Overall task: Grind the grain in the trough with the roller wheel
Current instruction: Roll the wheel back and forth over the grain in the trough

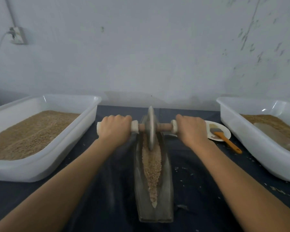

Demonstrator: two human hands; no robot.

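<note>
A long grey boat-shaped trough (166, 173) lies lengthwise on the dark table in front of me, with a strip of pale crushed grain (151, 168) along its groove. A grey roller wheel (150, 128) stands upright in the far part of the trough, on a wooden axle with white wrapped grips. My left hand (115, 128) grips the left end of the axle. My right hand (192, 129) grips the right end. Both arms are stretched forward.
A white tub (45, 164) of grain stands at the left. At the right stands another white tub (251, 144), holding grain and a pale patch. A paper plate (224, 129) carries an orange-handled brush (226, 139) beside my right hand. A wall rises just behind the table.
</note>
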